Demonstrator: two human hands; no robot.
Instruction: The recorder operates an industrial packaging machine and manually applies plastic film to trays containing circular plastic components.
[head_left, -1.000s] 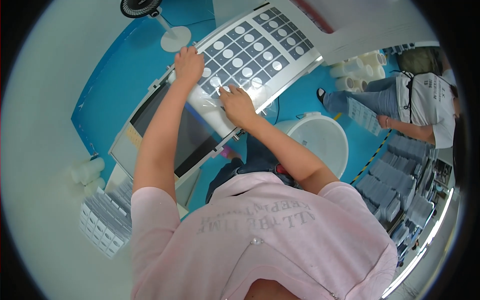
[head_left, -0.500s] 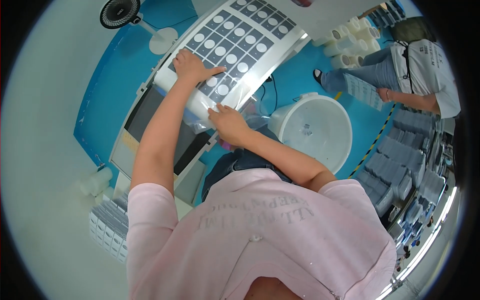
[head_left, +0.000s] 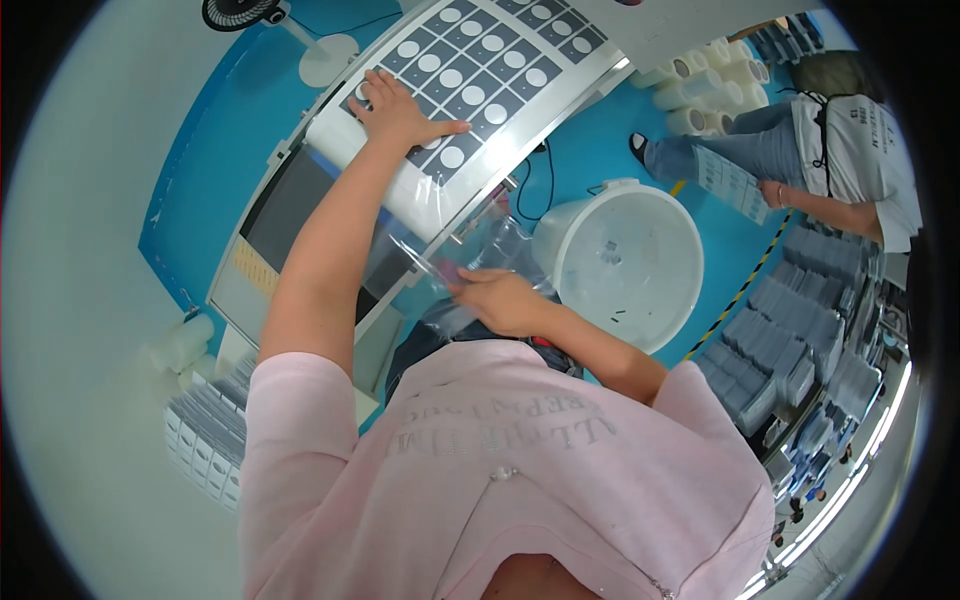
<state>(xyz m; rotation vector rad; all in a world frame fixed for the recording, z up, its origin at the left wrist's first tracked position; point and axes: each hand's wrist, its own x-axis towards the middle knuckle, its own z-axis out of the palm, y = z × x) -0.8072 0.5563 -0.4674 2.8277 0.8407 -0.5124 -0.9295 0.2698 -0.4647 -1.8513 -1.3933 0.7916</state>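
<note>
A sheet printed with dark squares and white circles (head_left: 493, 43) lies on the pale bed of a machine (head_left: 560, 110). My left hand (head_left: 393, 110) rests on it near the front edge, palm down, fingers spread. In front of the sheet is a white roller-like edge (head_left: 338, 137). Below the bed's near corner my right hand (head_left: 507, 302) is closed on a crumpled clear plastic film (head_left: 505, 245), which trails up towards the machine's edge. The film is see-through, so its outline is hard to follow.
A large white bin (head_left: 665, 255) with small scraps inside stands to the right. Beyond it a person (head_left: 850, 140) holds a printed sheet (head_left: 728, 182) near pale rolls (head_left: 712, 92). Grey stacks (head_left: 765, 325) line the right. A fan (head_left: 240, 10) stands far left, stacked sheets (head_left: 205, 435) near left.
My right hand has come off the sheet's front edge and moved down towards my body, drawing clear film with it. My left hand stays on the sheet, its fingers more spread.
</note>
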